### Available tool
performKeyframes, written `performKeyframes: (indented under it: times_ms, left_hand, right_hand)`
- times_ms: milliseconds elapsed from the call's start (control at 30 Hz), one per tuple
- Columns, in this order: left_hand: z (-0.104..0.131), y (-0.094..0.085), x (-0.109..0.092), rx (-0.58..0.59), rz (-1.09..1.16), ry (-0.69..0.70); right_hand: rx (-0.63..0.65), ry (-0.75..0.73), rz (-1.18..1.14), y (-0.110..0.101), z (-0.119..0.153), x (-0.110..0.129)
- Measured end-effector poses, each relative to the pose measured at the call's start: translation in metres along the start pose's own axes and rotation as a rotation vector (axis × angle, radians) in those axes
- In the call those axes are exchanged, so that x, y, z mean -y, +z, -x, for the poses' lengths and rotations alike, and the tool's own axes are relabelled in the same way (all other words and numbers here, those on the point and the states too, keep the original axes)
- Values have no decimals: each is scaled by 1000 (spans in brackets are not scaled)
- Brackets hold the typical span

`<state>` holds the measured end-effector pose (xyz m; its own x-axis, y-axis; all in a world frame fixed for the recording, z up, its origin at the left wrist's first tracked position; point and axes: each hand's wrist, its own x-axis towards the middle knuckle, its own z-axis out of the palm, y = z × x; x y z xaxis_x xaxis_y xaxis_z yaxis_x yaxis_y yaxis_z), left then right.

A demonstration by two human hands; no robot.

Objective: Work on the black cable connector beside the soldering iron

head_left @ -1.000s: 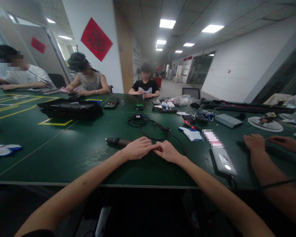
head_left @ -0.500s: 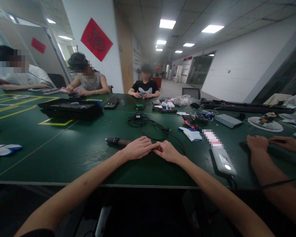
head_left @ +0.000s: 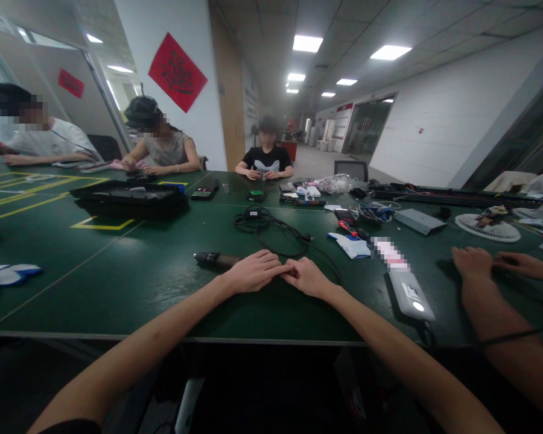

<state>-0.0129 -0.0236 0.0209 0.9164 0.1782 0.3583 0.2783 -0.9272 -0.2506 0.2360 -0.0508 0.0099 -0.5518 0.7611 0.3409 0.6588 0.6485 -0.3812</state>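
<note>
My left hand [head_left: 259, 270] rests on the green table [head_left: 163, 301], its fingers stretched out to the right. Its fingertips meet my right hand [head_left: 308, 277], whose fingers are curled; whether they hold anything is hidden. A dark, pen-shaped power tool with a metal chuck [head_left: 212, 259] lies just left of my left hand, its right end hidden behind that hand. Beyond both hands, a black power cord [head_left: 271, 226] with an adapter block and a plug lies coiled.
To the right lie a blue-and-white glove [head_left: 350, 246], a red-handled screwdriver [head_left: 346, 228] and a white power-bank-like device [head_left: 411, 295]. A co-worker's hands [head_left: 473, 262] work farther right. At left are a black tray-like housing [head_left: 131, 199] and another glove [head_left: 9, 276]. Several people sit across the table.
My hands and the power tool stay where they were. The co-worker's hands and forearm at the right have shifted slightly, and the person at far left has moved a little.
</note>
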Motion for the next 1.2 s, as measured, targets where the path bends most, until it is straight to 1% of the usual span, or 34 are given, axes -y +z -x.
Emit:
performKeyframes:
  times_ms: [67, 167, 367, 533, 733, 867, 1033, 1200]
  left_hand:
    - [0, 1, 0, 11, -1, -9]
    - [0, 1, 0, -5, -9, -33]
    - [0, -1, 0, -1, 22, -7]
    - [0, 0, 0, -13, 13, -41]
    - [2, 0, 1, -11, 47, -1]
    - [2, 2, 1, -27, 41, -43]
    - [2, 2, 1, -29, 68, -27]
    - [3, 3, 2, -51, 63, -57]
  right_hand:
    - [-1, -5, 1, 0, 0, 0]
    - [6, -7, -10, 0, 0, 0]
    - [-3, 1, -8, 0, 0, 0]
    - [5, -12, -14, 0, 0, -1]
    - [-10, -2, 31, 3, 0, -3]
    - [6, -4, 9, 3, 0, -3]
    - [1, -9, -15, 2, 0, -2]
    - [-1, 1, -16, 2, 0, -2]
